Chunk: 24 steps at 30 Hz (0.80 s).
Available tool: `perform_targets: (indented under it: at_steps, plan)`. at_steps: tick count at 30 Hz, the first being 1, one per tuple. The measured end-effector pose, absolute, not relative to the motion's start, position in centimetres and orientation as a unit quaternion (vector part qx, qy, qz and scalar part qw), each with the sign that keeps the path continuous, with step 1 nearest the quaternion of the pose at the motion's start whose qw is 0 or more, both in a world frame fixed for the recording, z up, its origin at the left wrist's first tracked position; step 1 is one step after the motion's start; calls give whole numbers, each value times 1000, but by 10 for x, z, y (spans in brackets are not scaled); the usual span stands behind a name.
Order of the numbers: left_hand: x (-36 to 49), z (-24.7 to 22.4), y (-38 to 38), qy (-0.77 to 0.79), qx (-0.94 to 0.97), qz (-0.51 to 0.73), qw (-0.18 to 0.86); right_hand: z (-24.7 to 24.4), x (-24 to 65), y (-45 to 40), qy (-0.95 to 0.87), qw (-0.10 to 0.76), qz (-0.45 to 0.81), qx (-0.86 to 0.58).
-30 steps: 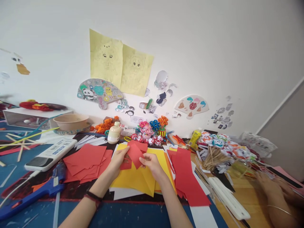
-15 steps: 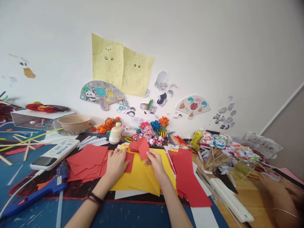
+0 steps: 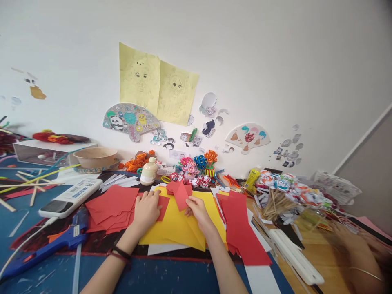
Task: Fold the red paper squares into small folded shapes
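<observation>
My left hand (image 3: 146, 210) lies flat with its fingers apart, resting on a red paper square (image 3: 163, 207) on top of the yellow paper (image 3: 176, 230). A small piece of red paper (image 3: 181, 198) is pinched between the thumb and fingers of my right hand (image 3: 197, 211), raised with one corner pointing up. Just behind it sits a small pile of red paper pieces (image 3: 170, 188). To the left of my left hand spreads a stack of larger red sheets (image 3: 112, 204). Long red strips (image 3: 243, 228) lie right of the yellow paper.
A blue glue gun (image 3: 70, 239) and a white power strip (image 3: 72, 198) occupy the left. A glue bottle (image 3: 149, 172) stands behind my left hand. Paper flowers on sticks (image 3: 277, 200) and a white tool (image 3: 295, 257) lie right, near another person's blurred hand (image 3: 346, 241).
My right hand has shifted slightly left with the red piece, which has turned so that a corner points up. My left hand has slid a little to the left.
</observation>
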<state>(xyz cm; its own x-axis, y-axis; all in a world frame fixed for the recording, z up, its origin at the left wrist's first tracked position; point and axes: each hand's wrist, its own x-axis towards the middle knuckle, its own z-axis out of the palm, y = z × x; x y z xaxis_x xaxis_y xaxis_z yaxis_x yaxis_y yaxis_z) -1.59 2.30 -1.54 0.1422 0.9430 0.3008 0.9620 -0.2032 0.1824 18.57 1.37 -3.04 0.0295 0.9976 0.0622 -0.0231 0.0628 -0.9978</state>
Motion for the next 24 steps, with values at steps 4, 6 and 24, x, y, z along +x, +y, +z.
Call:
perform_targets:
  at_steps: [4,6,24]
  plan:
    - [-19,-11,20,-642,-749,-166,22,-28,185,12,-515,521,482,-480]
    - [-20,-10,20,-645,-746,-167,12,-28,185,12,-519,516,488,-476]
    - [-36,-15,31,-676,-703,-208,-77,-28,183,11,-536,506,482,-474]
